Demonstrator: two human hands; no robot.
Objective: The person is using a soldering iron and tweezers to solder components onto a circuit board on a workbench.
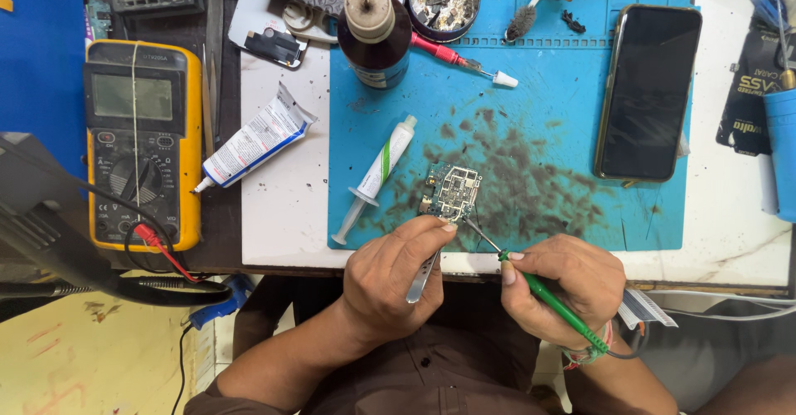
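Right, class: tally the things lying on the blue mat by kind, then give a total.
Circuit board: 1
Syringe: 1
Phone: 1
Brown bottle: 1
Round tin of parts: 1
Red-handled tool: 1
Total: 6

View: head cam only, worn by the person, no 2nd view to share.
Facing: nearly straight down onto bench.
Range: close; blue mat (531, 133) fills mid frame.
Near edge: left hand (396, 276), right hand (564, 286) at bottom centre.
Far edge: bench clutter along top.
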